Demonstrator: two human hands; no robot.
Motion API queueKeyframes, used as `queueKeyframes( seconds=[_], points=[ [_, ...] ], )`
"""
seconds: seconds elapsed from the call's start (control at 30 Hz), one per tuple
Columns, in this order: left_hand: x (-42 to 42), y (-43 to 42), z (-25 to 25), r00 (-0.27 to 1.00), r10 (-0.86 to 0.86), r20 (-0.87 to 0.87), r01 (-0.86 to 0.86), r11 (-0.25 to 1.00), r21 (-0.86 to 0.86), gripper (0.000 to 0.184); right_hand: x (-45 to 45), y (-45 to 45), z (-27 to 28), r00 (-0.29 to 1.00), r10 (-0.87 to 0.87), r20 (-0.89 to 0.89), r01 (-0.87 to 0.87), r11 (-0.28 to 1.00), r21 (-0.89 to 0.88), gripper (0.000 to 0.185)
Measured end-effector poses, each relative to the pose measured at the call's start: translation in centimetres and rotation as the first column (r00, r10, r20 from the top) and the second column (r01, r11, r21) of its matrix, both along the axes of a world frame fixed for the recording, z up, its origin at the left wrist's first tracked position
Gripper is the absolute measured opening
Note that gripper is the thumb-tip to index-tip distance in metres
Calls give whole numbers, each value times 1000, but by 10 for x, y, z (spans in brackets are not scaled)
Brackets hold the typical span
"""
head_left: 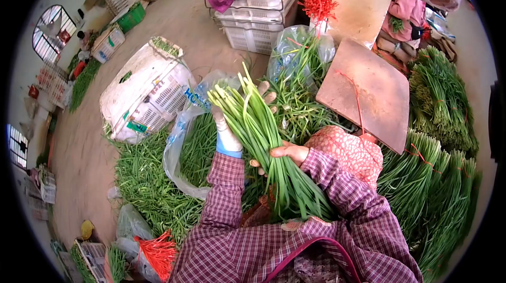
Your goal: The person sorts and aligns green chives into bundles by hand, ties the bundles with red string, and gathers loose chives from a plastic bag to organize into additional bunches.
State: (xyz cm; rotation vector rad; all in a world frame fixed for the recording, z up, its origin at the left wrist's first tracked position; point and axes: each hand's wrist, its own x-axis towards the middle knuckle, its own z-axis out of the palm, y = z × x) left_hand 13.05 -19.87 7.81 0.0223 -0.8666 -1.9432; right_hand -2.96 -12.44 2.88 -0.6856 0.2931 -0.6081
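Note:
A thick bundle of garlic chives [263, 130] lies slantwise before my chest, pale stem ends pointing away and dark leaves toward my lap. My left hand [226, 134], in a whitish glove with a blue cuff, holds the stem end from behind; its fingertips show on the far side. Lower down, my bare right hand [290, 152] grips the leafy middle, thumb on top. Part of both hands is hidden by the leaves. Loose chives [153, 177] are heaped below and left of the bundle.
A tilted brown board [369, 90] stands at right, near tied chive bundles [421, 177]. A covered white crate [153, 93] is at left, and stacked white crates [253, 35] are ahead. Red ties [158, 251] lie lower left. Other people [408, 11] are in the background.

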Motion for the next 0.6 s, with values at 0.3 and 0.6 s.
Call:
queueKeyframes(
  seconds=[0.3, 0.6],
  points=[
    [6, 2, -12, 975, -72, -210, 96, 990, 105, 81, -38, -10, 68, 461, -796, -392, 217, 529, -820, 61],
    [0, 12, 12, 999, 31, 9, -31, 996, 87, 88, 14, -34, 120, 9, -998, -61, -263, 56, -963, 39]
  ],
)
